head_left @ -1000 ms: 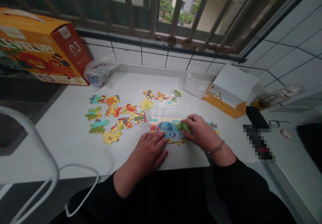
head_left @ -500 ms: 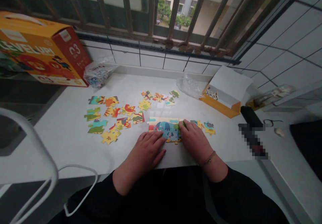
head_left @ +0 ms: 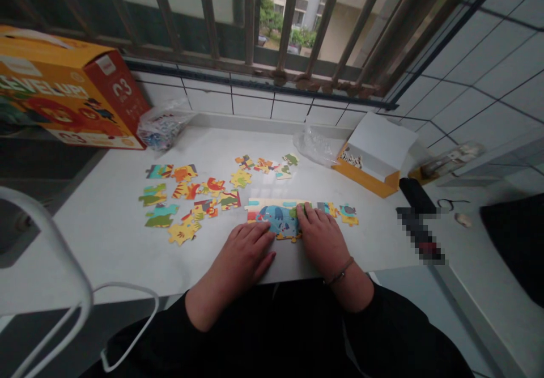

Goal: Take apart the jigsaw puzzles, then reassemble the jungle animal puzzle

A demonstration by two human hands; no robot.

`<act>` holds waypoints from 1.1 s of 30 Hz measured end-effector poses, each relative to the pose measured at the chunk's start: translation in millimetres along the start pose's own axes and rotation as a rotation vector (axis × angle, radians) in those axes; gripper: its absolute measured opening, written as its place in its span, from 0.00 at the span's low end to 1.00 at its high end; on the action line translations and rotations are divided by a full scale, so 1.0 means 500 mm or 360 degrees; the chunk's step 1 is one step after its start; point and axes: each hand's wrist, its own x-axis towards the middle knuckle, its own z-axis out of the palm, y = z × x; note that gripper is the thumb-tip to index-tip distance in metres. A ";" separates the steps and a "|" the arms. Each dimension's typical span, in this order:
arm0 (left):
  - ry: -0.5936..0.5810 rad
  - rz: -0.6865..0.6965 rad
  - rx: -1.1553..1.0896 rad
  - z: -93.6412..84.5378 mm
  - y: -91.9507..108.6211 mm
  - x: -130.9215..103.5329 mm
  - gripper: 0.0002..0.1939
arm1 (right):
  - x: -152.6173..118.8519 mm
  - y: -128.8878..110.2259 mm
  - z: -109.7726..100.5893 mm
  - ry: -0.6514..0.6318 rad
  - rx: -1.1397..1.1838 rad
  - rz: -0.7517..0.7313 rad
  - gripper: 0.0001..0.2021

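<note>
A partly joined jigsaw puzzle with a blue elephant picture lies flat near the front edge of the table. My left hand rests on its lower left part, fingers stretched out and thumb apart. Across the right part lies my right hand, its fingers extended flat over the green area and hiding some of it. Neither hand grips anything. Just right of the right hand are loose puzzle pieces. More pieces, among them a yellow one and a red lion piece, are spread to the left.
A white table carries everything. At the back left stand an orange box and a plastic bag with pieces. An open yellow box sits back right beside clear plastic wrap. A white curved tube rises at left.
The view has shifted slightly. My right hand has slid a little left, and its fingers lie flatter over the puzzle's right part. My left hand stays at the lower left part.
</note>
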 end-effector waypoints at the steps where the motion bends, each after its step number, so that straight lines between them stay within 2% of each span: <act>1: 0.0002 0.0007 0.0000 0.000 0.000 0.000 0.18 | -0.001 0.006 -0.003 -0.0025 -0.0012 -0.0011 0.28; 8: -0.0030 0.0011 0.0027 -0.011 0.002 -0.003 0.18 | 0.001 0.028 -0.009 -0.0059 0.0079 -0.0079 0.25; 16: -0.0013 -0.0013 0.0070 -0.014 0.016 -0.013 0.19 | -0.004 0.000 0.039 0.0066 0.0174 -0.0126 0.31; 24: -0.0008 0.0000 0.0035 -0.008 0.010 -0.016 0.18 | -0.019 -0.006 0.067 0.0040 0.0224 -0.0079 0.34; 28: 0.0078 -0.0077 0.0025 -0.038 -0.030 0.000 0.15 | -0.023 -0.008 0.072 0.0006 0.0275 -0.0043 0.35; 30: 0.0136 -0.0255 0.0159 -0.063 -0.066 0.013 0.17 | -0.028 0.006 0.069 0.0032 0.0309 -0.0019 0.35; 33: 0.0126 -0.0498 0.0355 -0.092 -0.127 0.031 0.20 | -0.041 0.045 0.059 0.0099 0.0309 0.0113 0.33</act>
